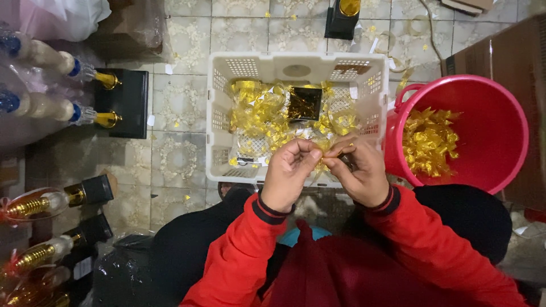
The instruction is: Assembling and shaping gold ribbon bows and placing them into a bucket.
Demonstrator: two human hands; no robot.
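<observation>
I see both hands at the middle of the frame, just below the near rim of a white plastic crate (219, 85). My left hand (289, 173) is curled, thumb and forefinger pinched on a small piece of gold foil ribbon (321, 146). My right hand (358, 170) meets it from the other side, its fingertips pinched on the same piece, so the two hands nearly touch over the ribbon. Both wrists come out of red sleeves with dark cuffs, running down to the lower edge of the frame.

The crate sits on the tiled floor (182, 148) in the upper middle of the frame. Inside it lies a loose heap of gold ribbon scraps (259, 113), with a small dark square box (304, 103) among them near the crate's centre.

Right of the crate, touching or just beside its right wall, stands a red bucket (500, 142) holding a pile of finished-looking gold foil bows (429, 141).

On the left edge of the frame, wrapped trophy-like pieces with gold parts lie on their sides: two in the upper left with a black base (128, 102), others in the lower left. Gold flecks are scattered over the tiles. At the top centre stands another black base (341, 23) with a gold part on it.
</observation>
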